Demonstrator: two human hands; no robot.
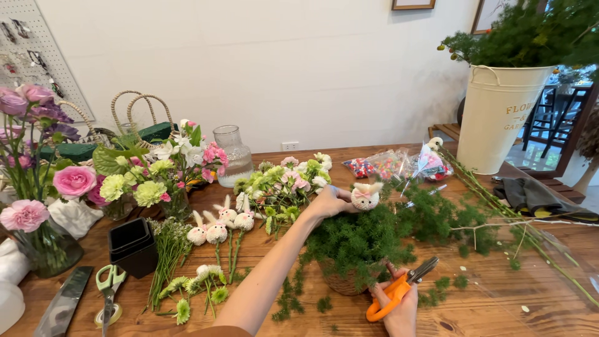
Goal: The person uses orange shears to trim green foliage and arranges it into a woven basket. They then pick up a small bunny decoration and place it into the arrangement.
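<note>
Scene: A wooden counter (499, 299) is seen from above, strewn with cut flowers and greenery.
Left hand: The left hand (326, 203) is stretched to the far side of a leafy arrangement, fingers closed around a small white bunny pick (365, 196) with a pink bow, held just above the greenery.
Right hand: The right hand (399, 306) is at the near edge, closed through the handles of orange scissors (399, 287), blades parted and pointing up and right.
Arrangement: A wicker basket (342, 282) packed with feathery green fern (359, 240) is set between the two hands.
Handling: The bunny pick is judged light, soft and easily crushed; it is best gripped at the stem below the head. The fern looks limp and yielding.
Surroundings: More bunny picks (216, 229) lie to the left, near green chrysanthemum stems (187, 293), a black pot (132, 244) and a second pair of scissors (109, 287). A cream bucket (499, 118) of foliage stands far right.
Hard to see: The bunny's stem is hidden by the fingers and the fern. Most of the basket is covered, and the right hand is cut off by the lower edge.
</note>
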